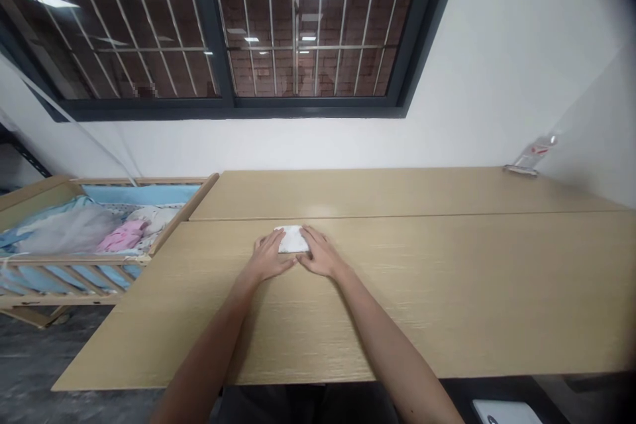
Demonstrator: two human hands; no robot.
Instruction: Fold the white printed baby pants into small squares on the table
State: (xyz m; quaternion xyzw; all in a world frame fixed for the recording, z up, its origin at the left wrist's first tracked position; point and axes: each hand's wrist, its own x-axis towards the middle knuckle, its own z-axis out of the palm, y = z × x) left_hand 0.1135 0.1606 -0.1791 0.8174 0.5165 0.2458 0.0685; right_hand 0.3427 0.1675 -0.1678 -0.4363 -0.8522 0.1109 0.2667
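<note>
Left hand (268, 256), right hand (322, 252) half-hide a folded white cloth (293, 238).

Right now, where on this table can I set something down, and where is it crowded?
The tabletop is bare right of the right hand and beyond the seam, up to the plastic bottle in the far corner. It is crowded at the folded white cloth, between the left hand and right hand.

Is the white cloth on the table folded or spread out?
Folded, it seems: the white cloth forms a small, compact shape on the wooden table, with the left hand and right hand at its near edge.
</note>
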